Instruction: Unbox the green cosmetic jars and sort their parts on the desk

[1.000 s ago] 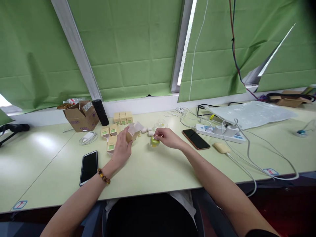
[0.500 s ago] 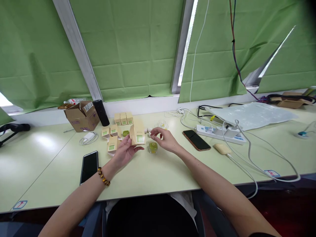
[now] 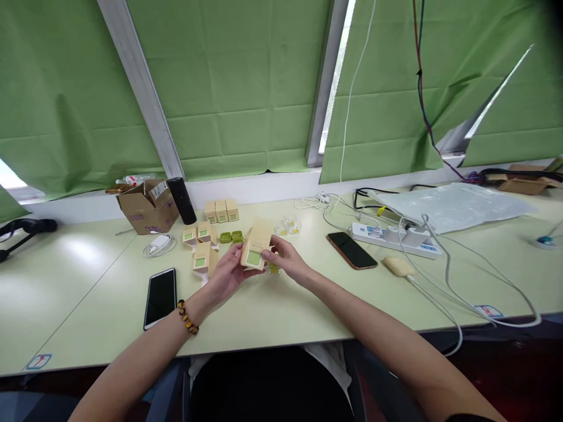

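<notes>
Between my hands is a small tan cardboard box (image 3: 257,241) with a green window, tilted above the table. My left hand (image 3: 229,269) grips its left side, and my right hand (image 3: 288,259) has its fingers on the right side. Just under my right hand a small clear container with yellow-green contents (image 3: 273,268) is partly hidden. Behind the box stand green square pieces (image 3: 226,237). To the left are several similar tan boxes (image 3: 202,258), and a row of closed ones (image 3: 221,211) stands farther back. Clear pieces with yellow spots (image 3: 288,225) lie beyond my right hand.
A phone (image 3: 160,296) lies at left and another phone (image 3: 352,250) at right. Beyond it are a power strip (image 3: 396,239), a beige case on a cable (image 3: 398,266) and loose white cables. A cardboard carton (image 3: 149,211) and a black cylinder (image 3: 181,201) stand at back left.
My right hand has moved left and down onto the box, which it was apart from before. The box has tilted and shifted slightly right, uncovering more of the green pieces behind it.
</notes>
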`<state>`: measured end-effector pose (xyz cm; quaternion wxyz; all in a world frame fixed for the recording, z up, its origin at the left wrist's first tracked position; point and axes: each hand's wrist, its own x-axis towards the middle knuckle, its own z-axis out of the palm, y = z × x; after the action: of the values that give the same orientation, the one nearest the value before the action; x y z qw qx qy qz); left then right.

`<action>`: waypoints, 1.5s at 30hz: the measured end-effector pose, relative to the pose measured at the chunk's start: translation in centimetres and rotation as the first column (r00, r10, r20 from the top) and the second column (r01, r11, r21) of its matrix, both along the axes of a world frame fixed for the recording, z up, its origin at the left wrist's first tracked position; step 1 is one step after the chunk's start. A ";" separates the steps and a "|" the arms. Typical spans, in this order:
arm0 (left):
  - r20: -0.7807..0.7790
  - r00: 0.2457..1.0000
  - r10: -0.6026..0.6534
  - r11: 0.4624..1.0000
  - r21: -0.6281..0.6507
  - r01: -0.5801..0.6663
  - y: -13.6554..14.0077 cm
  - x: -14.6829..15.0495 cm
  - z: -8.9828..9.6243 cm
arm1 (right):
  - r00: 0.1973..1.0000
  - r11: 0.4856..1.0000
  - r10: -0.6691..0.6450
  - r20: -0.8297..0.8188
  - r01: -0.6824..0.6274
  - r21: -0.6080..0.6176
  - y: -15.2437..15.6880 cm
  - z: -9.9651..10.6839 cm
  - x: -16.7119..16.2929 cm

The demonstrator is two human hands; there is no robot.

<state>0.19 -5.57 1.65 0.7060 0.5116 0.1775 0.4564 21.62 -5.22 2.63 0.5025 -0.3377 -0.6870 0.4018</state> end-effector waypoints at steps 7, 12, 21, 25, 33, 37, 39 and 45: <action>-0.094 0.967 0.236 0.916 0.354 -0.189 -0.1 0.4 -0.4 | 0.990 0.994 -0.065 -0.123 0.076 0.082 0.4 0.0 -0.1; -0.034 0.981 0.189 0.970 0.163 -0.181 -0.3 0.6 -0.3 | 0.992 0.999 -0.032 -0.124 0.037 0.038 -0.2 -0.1 -0.3; -0.028 0.967 0.254 0.960 0.131 -0.248 0.5 0.6 -0.8 | 0.996 0.997 -0.078 -0.039 0.078 -0.009 -0.6 -0.3 -0.7; -0.124 0.929 0.348 0.902 0.315 -0.295 0.2 0.8 -0.9 | 0.995 0.996 -0.076 -0.058 0.073 -0.050 -0.3 -0.7 -1.1; -0.139 0.936 0.324 0.888 0.385 -0.251 0.0 0.5 -0.9 | 0.993 0.998 -0.006 -0.115 -0.001 -0.057 -0.1 -1.0 -0.9; -0.158 0.935 0.318 0.891 0.387 -0.238 -0.1 0.5 -1.1 | 0.997 0.999 -0.025 -0.076 0.022 -0.037 -0.2 -0.7 -0.8; -0.168 0.933 0.317 0.893 0.385 -0.234 -0.1 0.5 -1.1 | 0.999 0.999 -0.035 -0.042 0.034 -0.024 -0.3 -0.5 -0.8; -0.172 0.928 0.330 0.896 0.367 -0.250 -0.1 0.5 -0.9 | 0.998 0.998 -0.065 0.019 0.065 0.007 -0.6 0.1 -0.9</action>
<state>0.73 -5.68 0.74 0.5055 0.6422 0.2513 0.5186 20.72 -5.84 2.71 0.5097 -0.3621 -0.6818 0.3797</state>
